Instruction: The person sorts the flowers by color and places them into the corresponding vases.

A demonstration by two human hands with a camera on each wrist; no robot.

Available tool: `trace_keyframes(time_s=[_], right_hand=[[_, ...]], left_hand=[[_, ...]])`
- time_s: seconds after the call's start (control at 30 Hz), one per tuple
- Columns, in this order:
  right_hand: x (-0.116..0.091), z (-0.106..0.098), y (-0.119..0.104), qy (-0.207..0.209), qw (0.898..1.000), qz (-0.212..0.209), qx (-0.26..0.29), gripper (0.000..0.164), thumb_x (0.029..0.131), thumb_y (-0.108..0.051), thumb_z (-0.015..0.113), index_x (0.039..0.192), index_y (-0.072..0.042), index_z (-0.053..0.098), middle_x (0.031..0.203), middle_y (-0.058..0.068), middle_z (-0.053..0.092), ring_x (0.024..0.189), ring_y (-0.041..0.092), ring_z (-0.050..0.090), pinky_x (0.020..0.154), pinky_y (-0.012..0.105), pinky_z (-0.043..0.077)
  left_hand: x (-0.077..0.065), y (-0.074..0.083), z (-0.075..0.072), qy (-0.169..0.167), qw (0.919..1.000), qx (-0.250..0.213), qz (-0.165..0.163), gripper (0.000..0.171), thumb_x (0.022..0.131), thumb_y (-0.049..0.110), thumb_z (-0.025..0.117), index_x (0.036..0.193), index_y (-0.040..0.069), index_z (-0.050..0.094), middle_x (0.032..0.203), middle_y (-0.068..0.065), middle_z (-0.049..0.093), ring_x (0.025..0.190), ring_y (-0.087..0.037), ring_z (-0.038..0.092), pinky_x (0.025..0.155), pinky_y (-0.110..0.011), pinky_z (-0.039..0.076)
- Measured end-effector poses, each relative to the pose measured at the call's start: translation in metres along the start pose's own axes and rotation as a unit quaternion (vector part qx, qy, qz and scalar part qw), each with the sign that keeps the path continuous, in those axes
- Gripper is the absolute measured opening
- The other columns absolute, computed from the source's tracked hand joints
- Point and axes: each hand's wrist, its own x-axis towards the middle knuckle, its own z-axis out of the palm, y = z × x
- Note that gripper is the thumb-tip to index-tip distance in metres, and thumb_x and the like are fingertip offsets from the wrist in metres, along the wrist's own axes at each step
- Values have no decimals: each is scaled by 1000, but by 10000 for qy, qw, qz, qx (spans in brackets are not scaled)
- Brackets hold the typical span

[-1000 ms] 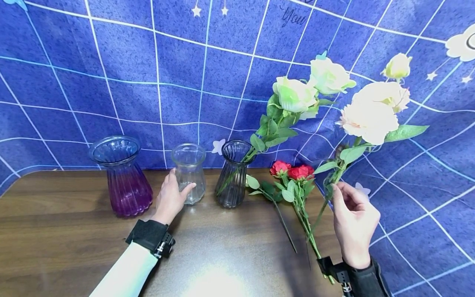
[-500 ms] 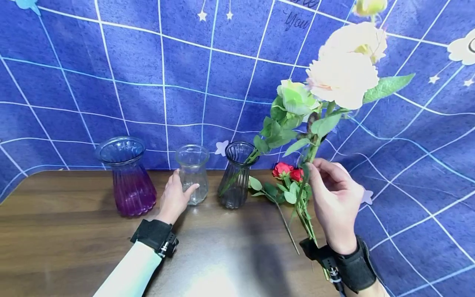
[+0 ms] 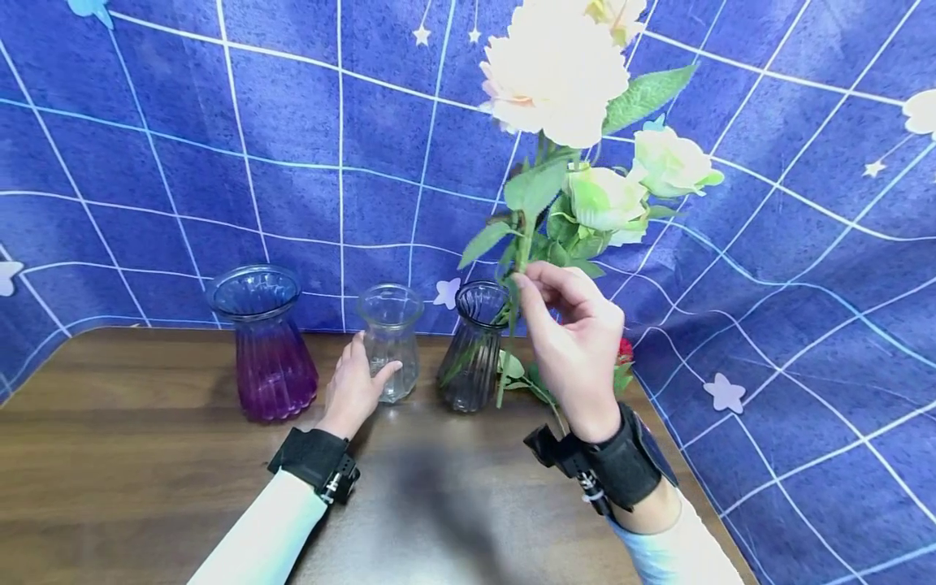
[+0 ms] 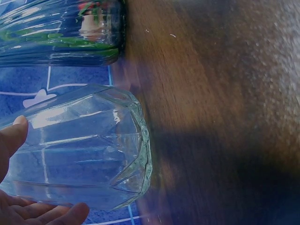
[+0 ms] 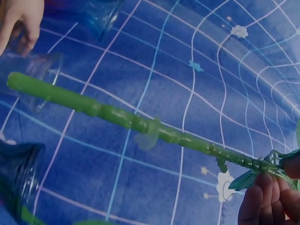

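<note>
My left hand [image 3: 351, 390] holds the clear glass vase [image 3: 395, 337] from its left side. In the left wrist view, the thumb lies across one side of the clear vase [image 4: 89, 145] and the fingers along the other. My right hand [image 3: 578, 345] pinches the green stem of a large pale pink flower [image 3: 556, 73] between thumb and fingers. The flower head is up and its stem points down, in front of the grey glass vase [image 3: 464, 382]. The right wrist view has the stem's cut end near the clear vase's mouth, apart from the fingers [image 5: 267, 199] at its other end.
Whitish-green roses [image 3: 610, 199] lean right out of the grey vase. A blue-and-purple vase [image 3: 274, 366] stands at the left. Red flowers [image 3: 625, 352] lie mostly hidden behind my right hand, near a leafy stem [image 3: 512, 370]. A blue gridded cloth hangs behind the wooden table [image 3: 146, 471].
My right hand has carried the pale pink flower leftward and up, from over the red flowers to in front of the grey vase. My left hand stays on the clear vase.
</note>
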Motion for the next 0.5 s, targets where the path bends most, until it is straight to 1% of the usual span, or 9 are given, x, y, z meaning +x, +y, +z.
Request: trace_keyframes(time_s=[0.1,0.23,0.33,0.5], right_hand=[[5,11,2,-75,9999,9,112,10,82,0,66,87,8,68,72,-3,60,63,3,53,60,17,44],[11,26,9,-103,9996,-93,235,11,82,-1,66,86,9,68,71,12,59,62,3,51,60,17,43],[15,36,16,-46,9995,-158,263,12,83,-2,66,86,9,67,70,16,59,62,2,50,59,16,42],[19,50,29,100,9991,-312,269,14,84,-4,65,88,9,68,73,19,61,64,1,51,62,17,44]], left_hand=[[0,1,1,-35,10000,14,-19,84,87,42,62,146,-2,21,142,-27,35,130,-42,37,98,-56,38],[0,1,0,-10,10000,44,-11,85,87,42,62,146,-4,20,142,-28,35,129,-42,38,98,-56,38],[0,1,0,29,10000,43,7,85,87,41,63,145,-4,21,141,-28,36,129,-43,38,97,-57,38],[-1,1,1,59,10000,65,32,85,86,42,63,145,-4,22,140,-28,38,128,-43,39,97,-57,39]])
